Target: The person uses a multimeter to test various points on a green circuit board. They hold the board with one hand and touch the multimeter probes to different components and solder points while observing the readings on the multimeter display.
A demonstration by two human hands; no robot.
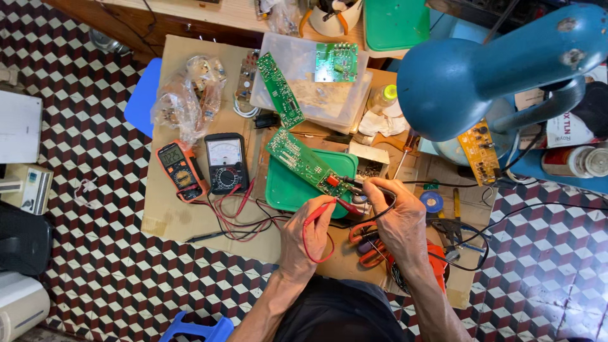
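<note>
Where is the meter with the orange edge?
In the head view, the orange-edged meter lies on the cardboard sheet, left of the hands, right beside the black dial meter and just below a crumpled plastic bag.

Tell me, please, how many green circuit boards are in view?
3: one under the probes on the green lid, one leaning on the clear box's left edge, one squarish on that box. Others may be hidden.

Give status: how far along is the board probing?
Set up: analog meter out, leads run to the hands. In hand: left hand holds the red probe, right hand the black probe, both tips at the green board end. Left: two more boards on the clear box, untouched.
</note>
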